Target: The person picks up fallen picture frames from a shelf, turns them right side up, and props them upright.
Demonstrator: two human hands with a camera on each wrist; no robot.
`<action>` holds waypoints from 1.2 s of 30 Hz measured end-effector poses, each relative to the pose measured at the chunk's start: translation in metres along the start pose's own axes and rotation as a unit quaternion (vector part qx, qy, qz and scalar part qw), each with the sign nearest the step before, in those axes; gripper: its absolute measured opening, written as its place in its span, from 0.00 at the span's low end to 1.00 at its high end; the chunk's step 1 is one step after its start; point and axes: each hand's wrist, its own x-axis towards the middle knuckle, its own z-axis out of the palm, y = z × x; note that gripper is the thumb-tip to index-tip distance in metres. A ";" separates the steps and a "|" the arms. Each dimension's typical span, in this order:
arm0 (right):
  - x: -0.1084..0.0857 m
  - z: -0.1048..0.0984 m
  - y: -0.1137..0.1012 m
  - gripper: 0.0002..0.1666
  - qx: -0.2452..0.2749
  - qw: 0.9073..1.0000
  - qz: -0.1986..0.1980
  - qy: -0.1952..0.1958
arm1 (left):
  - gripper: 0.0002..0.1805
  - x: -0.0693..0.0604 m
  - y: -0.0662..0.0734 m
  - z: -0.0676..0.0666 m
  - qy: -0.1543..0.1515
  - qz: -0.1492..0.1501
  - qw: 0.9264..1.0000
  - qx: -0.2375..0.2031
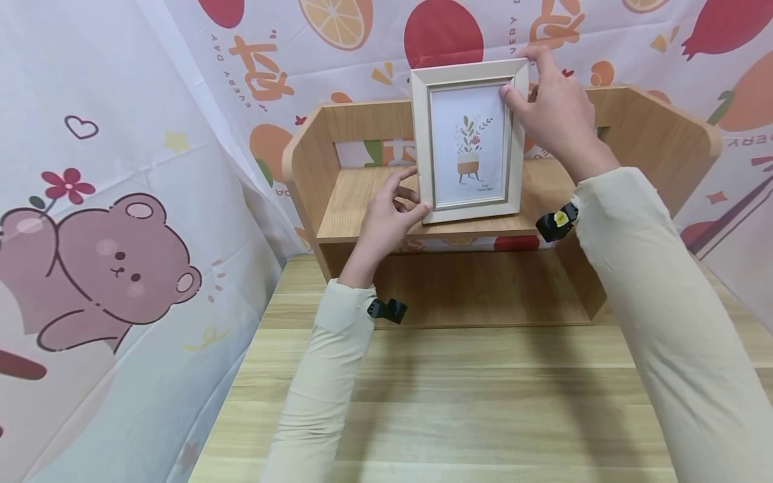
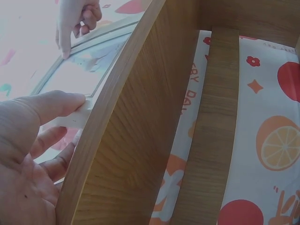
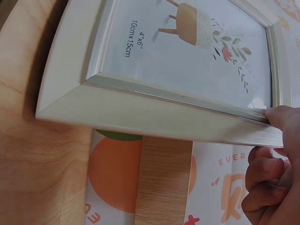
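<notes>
A cream photo frame (image 1: 421,144) with a potted-plant picture stands nearly upright at the front of the wooden shelf's upper board (image 1: 356,201). Its lower edge is close to that board; whether the whole edge touches is unclear. My left hand (image 1: 389,218) pinches the lower left corner, thumb on the front and fingers behind. At the upper right corner, my right hand (image 1: 561,114) grips the frame, its thumb over the front border. In the right wrist view, the other fingers of the right hand (image 3: 276,183) are curled behind the frame (image 3: 178,112).
The desktop shelf has raised side panels (image 1: 670,144) and a lower compartment (image 1: 483,288). It stands at the back of a light wood table (image 1: 471,402). Fruit-print cloth (image 1: 386,40) hangs behind, and a bear-print cloth (image 1: 121,268) hangs at the left.
</notes>
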 end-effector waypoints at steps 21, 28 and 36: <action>-0.006 0.002 -0.001 0.37 -0.011 1.000 -0.004 0.018 | 0.33 0.002 -0.002 -0.003 0.000 0.007 1.000 -0.007; -0.007 0.002 -0.002 0.37 -0.005 1.000 -0.002 0.026 | 0.33 0.001 -0.002 -0.003 0.002 0.008 1.000 -0.005; -0.009 0.003 -0.002 0.38 0.009 1.000 0.002 0.022 | 0.32 0.001 -0.002 -0.003 0.002 0.000 1.000 0.004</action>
